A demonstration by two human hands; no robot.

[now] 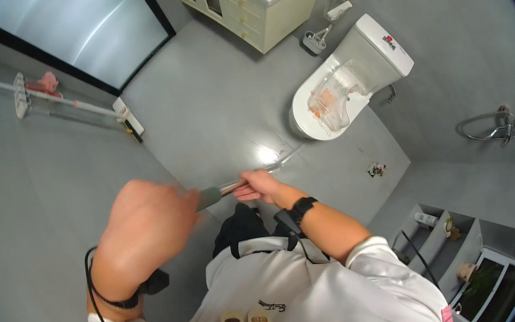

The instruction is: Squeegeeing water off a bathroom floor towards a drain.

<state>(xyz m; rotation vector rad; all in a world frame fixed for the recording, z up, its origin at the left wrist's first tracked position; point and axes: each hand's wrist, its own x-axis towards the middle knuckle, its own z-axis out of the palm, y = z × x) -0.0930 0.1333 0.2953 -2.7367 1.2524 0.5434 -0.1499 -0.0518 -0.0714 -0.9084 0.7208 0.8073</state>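
Note:
My left hand (152, 220), blurred, is wrapped around the green grip (209, 198) at the upper end of a long-handled tool. Farther down, my right hand (261, 187) holds the tool's metal shaft (229, 187) between thumb and partly straightened fingers. Beyond this hand the shaft slants towards the grey floor (210, 108), where a bright reflection lies beside it. What kind of head the tool has, I cannot tell. Both wrists carry black straps, with a cable along each arm.
A white toilet (302, 110) stands ahead right, a clear plastic bag (339, 95) on it. Behind are a toilet brush holder (315, 43) and a cream vanity cabinet (289, 18). A flat mop (97, 109) leans at the left wall. Shelves (439, 239) stand at right.

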